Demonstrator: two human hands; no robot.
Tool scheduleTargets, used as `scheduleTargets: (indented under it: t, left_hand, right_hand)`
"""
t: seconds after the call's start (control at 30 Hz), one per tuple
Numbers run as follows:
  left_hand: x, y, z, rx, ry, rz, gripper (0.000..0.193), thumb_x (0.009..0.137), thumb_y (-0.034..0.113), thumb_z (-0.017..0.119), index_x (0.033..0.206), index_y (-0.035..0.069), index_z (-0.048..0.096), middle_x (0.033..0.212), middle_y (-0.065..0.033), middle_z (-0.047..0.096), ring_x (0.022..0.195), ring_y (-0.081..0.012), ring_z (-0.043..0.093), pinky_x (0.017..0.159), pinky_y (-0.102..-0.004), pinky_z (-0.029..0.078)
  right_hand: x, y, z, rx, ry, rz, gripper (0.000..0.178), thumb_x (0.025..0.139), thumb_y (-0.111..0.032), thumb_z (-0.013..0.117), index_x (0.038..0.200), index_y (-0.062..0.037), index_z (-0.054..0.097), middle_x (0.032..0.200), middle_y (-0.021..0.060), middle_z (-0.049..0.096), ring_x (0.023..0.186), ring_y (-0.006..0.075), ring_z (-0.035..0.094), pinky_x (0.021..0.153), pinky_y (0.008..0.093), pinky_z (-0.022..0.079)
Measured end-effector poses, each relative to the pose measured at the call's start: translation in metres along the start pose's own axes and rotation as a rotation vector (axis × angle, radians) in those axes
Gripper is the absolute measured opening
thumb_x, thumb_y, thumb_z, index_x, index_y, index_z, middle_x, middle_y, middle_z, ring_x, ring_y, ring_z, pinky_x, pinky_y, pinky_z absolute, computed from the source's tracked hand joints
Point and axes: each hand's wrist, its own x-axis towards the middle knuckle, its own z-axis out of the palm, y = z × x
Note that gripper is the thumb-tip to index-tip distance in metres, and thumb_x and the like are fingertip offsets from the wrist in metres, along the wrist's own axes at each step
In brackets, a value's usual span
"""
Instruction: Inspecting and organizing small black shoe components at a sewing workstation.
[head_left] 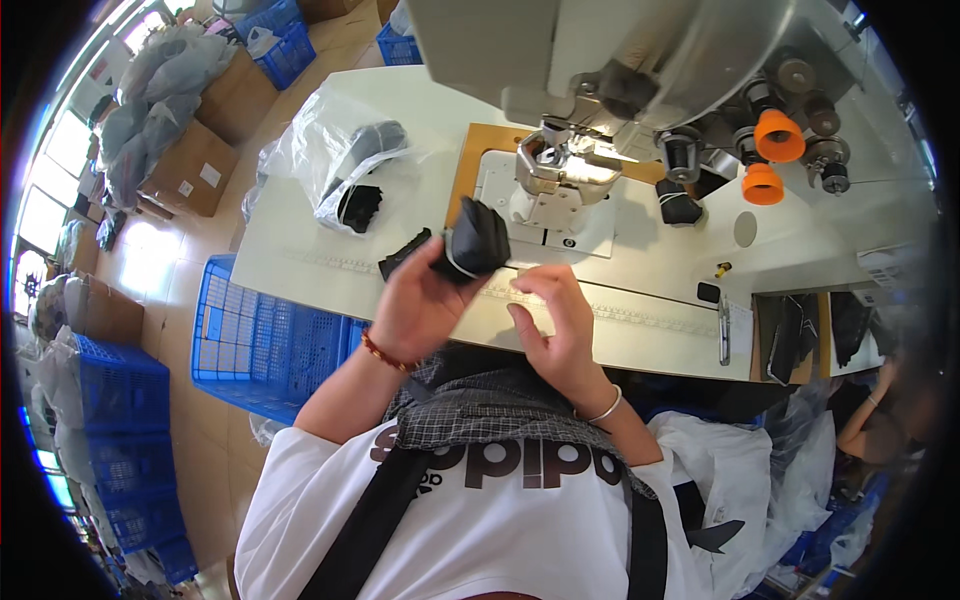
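Black fabric piece (474,242) is up in my left hand (420,305), fingers closed around it, lifted just above the near edge of the white table (300,250) and right in front of the sewing machine (560,175). It's bunched up with a thin pale band running across it. My right hand (556,325) is just beside it to the right, fingers half curled and pinched narrow near the light strip (620,312) that runs along the table's near edge; can't really tell if it's gripping anything.

Stuff around: on the left part of the table there's a clear plastic bag (335,150) with dark pieces inside, crumpled and open, and a small black scrap (402,255) lying just left of my left hand. Two orange cones (770,155) sit on the machine's right side, far right of the table.

On the floor to the left, a big blue plastic crate (260,340) is right up against the table, and more blue crates (120,440) are stacked further left. Far left there are brown cardboard boxes (200,160), one with small white rectangular labels on its side, with grey plastic bags (160,90) piled on top. Another blue crate (280,45) sits at the far end. White bags (740,480) are heaped on the near right, beside my arm.
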Motion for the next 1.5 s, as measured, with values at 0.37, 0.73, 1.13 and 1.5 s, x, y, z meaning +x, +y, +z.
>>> scheduleTargets:
  t: [0.37,0.73,1.13,1.5]
  left_hand:
    - [0.007,-0.063,0.01,0.078,-0.096,-0.406,0.033,0.104,0.026,0.047,0.128,0.006,0.054,0.131,-0.0101,0.06,0.125,-0.0223,0.054,0.112,-0.0474,0.037]
    - [0.012,-0.055,0.014,0.377,-0.223,-0.408,0.045,0.099,0.031,0.06,0.135,0.004,0.05,0.129,-0.0087,0.061,0.121,-0.0204,0.058,0.107,-0.0444,0.043]
    - [0.027,-0.022,0.009,0.877,-0.358,-0.351,0.047,0.097,0.032,0.066,0.131,0.003,0.052,0.112,-0.006,0.064,0.1,-0.0127,0.064,0.08,-0.0305,0.057]
    - [0.035,0.001,0.013,1.049,-0.495,-0.453,0.039,0.095,0.02,0.064,0.128,0.0,0.057,0.101,-0.0034,0.065,0.088,-0.01,0.063,0.075,-0.0286,0.059]
  right_hand:
    - [-0.012,0.012,-0.032,-0.541,0.153,-0.153,0.028,0.075,-0.006,0.078,0.1,-0.0055,0.065,0.093,0.0077,0.058,0.082,0.027,0.059,0.074,0.0415,0.046]
    - [-0.015,0.024,-0.041,-0.44,0.152,-0.22,0.023,0.072,0.001,0.074,0.09,-0.0048,0.061,0.089,0.0074,0.06,0.075,0.0271,0.059,0.07,0.0391,0.046]
    - [-0.023,0.022,-0.059,0.133,-0.17,0.344,0.009,0.086,0.002,0.065,0.089,-0.0012,0.057,0.078,0.0054,0.062,0.067,0.0107,0.056,0.061,0.0261,0.046]
    - [-0.026,-0.002,-0.059,0.568,-0.033,0.433,0.01,0.093,-0.004,0.067,0.086,-0.0008,0.06,0.069,-0.0015,0.052,0.057,0.0048,0.041,0.051,0.0227,0.032]
